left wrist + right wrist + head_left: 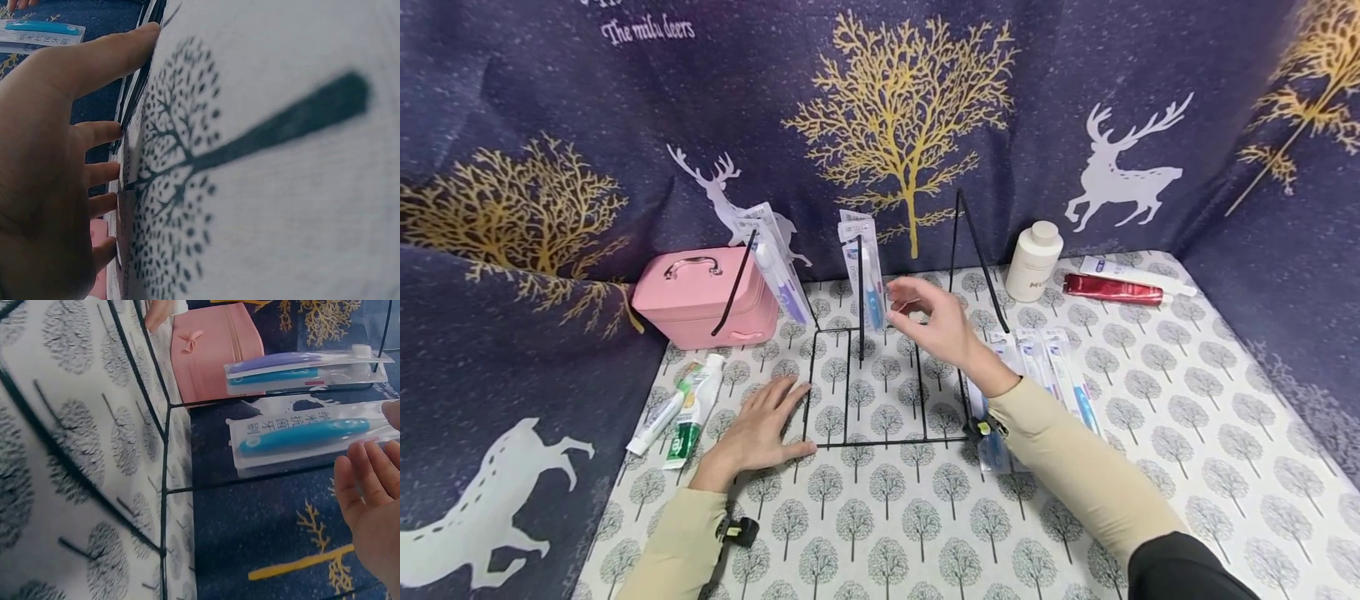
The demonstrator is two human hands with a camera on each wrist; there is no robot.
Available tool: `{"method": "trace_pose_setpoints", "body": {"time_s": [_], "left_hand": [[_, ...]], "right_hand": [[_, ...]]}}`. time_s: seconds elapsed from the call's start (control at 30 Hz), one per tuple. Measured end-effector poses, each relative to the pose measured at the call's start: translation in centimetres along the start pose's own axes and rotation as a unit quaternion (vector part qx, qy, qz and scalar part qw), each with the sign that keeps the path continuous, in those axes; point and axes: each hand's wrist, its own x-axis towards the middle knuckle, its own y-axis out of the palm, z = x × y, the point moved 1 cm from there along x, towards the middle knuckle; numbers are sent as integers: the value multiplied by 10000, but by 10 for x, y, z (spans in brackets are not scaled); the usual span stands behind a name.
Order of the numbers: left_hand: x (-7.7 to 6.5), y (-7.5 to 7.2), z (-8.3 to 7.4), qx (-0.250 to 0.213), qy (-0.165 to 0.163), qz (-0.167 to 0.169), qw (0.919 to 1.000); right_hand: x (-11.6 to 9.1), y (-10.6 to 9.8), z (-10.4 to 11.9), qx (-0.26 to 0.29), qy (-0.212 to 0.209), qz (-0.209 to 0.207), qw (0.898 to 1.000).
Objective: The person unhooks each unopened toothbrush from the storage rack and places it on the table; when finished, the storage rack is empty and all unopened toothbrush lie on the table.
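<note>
A black wire rack [886, 443] stands on the table with packaged toothbrushes hanging from its prongs. On the middle prong hangs a toothbrush pack with a blue handle [871, 279]. My right hand [934, 321] is just right of this pack, fingers curved and thumb apart, with nothing visible between them. In the right wrist view its fingertips [359, 453] lie close to the blue toothbrush pack [300, 434]; contact cannot be made out. More packs, one with a purple handle [782, 283], hang on the left prong. My left hand [760, 429] rests spread on the table, touching or nearly touching the rack's left side.
A pink case [707, 296] stands behind at left, with toothpaste tubes [688, 417] in front of it. Several toothbrush packs [1052, 367] lie right of the rack, partly under my right forearm. A white bottle [1034, 260] and a red tube [1112, 289] are at back right.
</note>
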Motion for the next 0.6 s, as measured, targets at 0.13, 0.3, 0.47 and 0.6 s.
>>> {"method": "trace_pose_setpoints", "body": {"time_s": [0.13,0.3,0.47,0.6], "left_hand": [[0,-1,0,-30,-17,3,10000],[0,-1,0,-37,-52,104,9999],[-1,-2,0,-104,-87,133,9998],[-1,-1,1,-80,-104,102,9999]], "right_hand": [[10,8,-4,15,39,-148,9999],[19,16,-7,-1,268,-428,9987],[24,21,-10,-208,322,-622,9973],[28,25,-13,-359,454,-639,9963]]}}
